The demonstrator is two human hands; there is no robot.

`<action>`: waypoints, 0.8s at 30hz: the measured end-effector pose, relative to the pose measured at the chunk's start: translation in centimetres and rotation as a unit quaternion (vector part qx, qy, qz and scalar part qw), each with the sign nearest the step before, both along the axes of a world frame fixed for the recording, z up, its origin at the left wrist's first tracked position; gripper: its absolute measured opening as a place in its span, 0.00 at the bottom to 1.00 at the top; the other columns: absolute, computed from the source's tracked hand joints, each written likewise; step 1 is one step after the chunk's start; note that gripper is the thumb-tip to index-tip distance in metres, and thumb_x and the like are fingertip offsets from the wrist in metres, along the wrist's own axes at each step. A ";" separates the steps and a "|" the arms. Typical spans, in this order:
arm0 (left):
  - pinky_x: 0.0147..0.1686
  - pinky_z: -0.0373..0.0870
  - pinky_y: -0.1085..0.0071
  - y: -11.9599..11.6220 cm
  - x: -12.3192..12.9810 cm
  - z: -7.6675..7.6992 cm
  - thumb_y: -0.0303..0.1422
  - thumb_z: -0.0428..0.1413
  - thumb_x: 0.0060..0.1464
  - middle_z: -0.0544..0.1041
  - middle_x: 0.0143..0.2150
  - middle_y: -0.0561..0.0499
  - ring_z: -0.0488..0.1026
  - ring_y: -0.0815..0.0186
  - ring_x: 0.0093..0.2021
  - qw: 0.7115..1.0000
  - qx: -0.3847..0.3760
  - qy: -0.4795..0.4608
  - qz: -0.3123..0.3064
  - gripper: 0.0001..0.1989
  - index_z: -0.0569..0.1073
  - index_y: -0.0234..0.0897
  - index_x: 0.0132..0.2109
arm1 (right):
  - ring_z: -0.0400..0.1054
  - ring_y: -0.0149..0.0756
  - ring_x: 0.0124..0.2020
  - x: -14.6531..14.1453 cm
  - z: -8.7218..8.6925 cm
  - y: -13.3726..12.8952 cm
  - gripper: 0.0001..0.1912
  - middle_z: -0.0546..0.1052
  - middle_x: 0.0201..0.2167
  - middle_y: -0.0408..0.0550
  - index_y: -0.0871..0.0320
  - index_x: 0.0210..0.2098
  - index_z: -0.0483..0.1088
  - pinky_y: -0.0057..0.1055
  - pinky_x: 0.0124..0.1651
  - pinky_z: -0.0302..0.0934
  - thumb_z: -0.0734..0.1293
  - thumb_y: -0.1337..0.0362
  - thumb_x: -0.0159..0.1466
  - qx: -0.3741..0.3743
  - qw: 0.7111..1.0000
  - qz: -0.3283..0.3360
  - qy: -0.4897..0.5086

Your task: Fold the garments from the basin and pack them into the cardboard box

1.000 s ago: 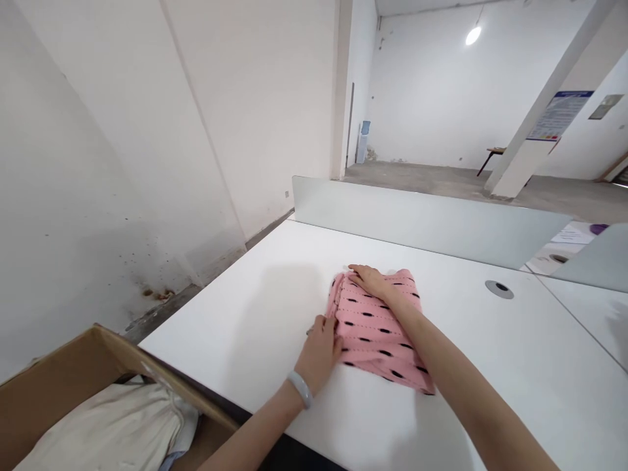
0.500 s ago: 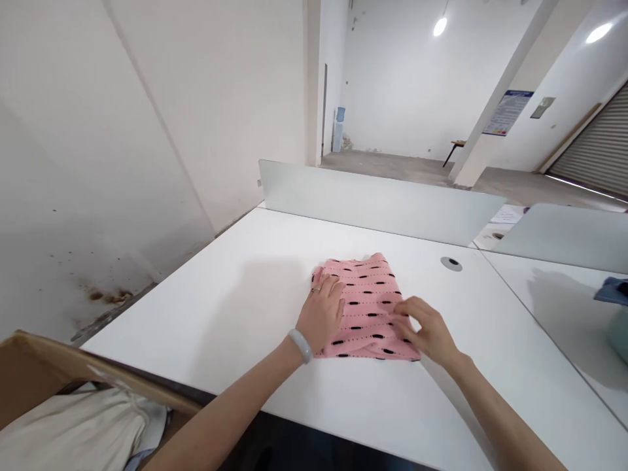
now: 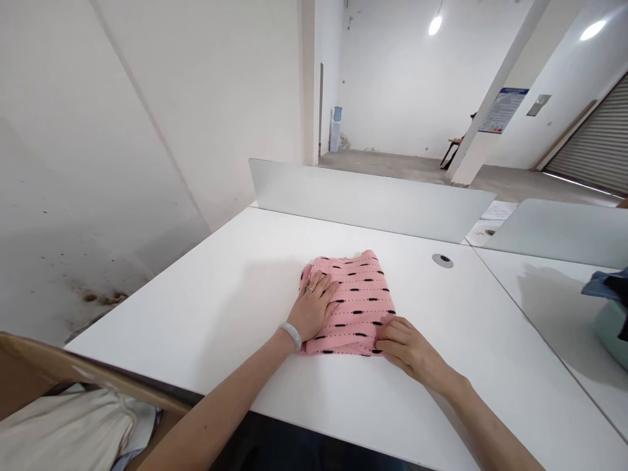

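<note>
In the head camera's view, a person's left hand [image 3: 314, 307] lies flat on a folded pink fabric piece [image 3: 360, 294] patterned with black dashes and dotted lines, near the front edge of a smooth white desk [image 3: 235, 275]. Taking the fabric as the dial's centre, the left hand covers its nine o'clock side, fingers slightly apart, a ring on one finger and a pale grey bangle [image 3: 291, 335] round the wrist. The right hand [image 3: 405, 343] is at the four o'clock corner, fingertips drawn together and pinched on the fabric's edge. At two o'clock sits a round grey cable grommet [image 3: 442, 261]; at twelve, a frosted, pale-green partition panel [image 3: 367, 201] borders the desk. Between eight and nine o'clock, a brown cardboard box [image 3: 29, 366] holds cream-coloured cloth [image 3: 73, 425]. At three o'clock, dark blue fabric [image 3: 599, 285] lies over a pale-green rounded container [image 3: 611, 330], partly cut off by the frame.
</note>
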State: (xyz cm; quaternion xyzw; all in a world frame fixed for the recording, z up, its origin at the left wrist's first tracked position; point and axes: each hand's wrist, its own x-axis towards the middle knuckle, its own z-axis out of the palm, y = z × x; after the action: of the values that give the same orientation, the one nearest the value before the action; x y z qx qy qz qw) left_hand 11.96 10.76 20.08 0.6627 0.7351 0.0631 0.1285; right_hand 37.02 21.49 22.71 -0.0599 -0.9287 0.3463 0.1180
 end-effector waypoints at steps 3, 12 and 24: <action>0.63 0.52 0.51 0.0 -0.5 -0.3 0.41 0.44 0.65 0.59 0.66 0.44 0.50 0.52 0.68 0.999 -0.023 0.012 -0.022 0.24 0.61 0.36 0.63 | 0.64 0.33 0.38 0.5 0.5 0.5 0.10 0.73 0.35 0.46 0.56 0.37 0.70 0.37 0.45 0.60 0.58 0.69 0.68 -0.044 0.997 0.031 -0.052; 0.63 0.48 0.46 -0.6 0.2 3.9 0.35 0.48 0.62 0.61 0.62 0.44 0.49 0.52 0.66 0.997 0.041 0.002 -0.072 0.16 0.67 0.41 0.56 | 0.66 0.36 0.42 0.7 -0.3 0.3 0.03 0.73 0.35 0.48 0.56 0.35 0.69 0.39 0.50 0.62 0.64 0.65 0.64 -0.081 0.996 0.018 -0.038; 0.30 0.68 0.72 -6.4 0.4 5.4 0.16 0.44 0.55 0.71 0.39 0.48 0.68 0.67 0.34 0.988 0.091 -0.006 -0.128 0.13 0.68 0.36 0.37 | 0.67 0.37 0.47 -0.6 -0.3 -1.4 0.10 0.74 0.34 0.47 0.56 0.39 0.70 0.43 0.52 0.58 0.59 0.71 0.66 0.015 0.998 -0.057 0.024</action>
State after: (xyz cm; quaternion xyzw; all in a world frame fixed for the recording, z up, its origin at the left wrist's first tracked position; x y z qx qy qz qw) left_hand 12.41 4.37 25.50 0.7601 0.6344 0.1167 0.0786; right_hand 36.42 20.10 22.45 -0.1029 -0.9258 0.3263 0.1608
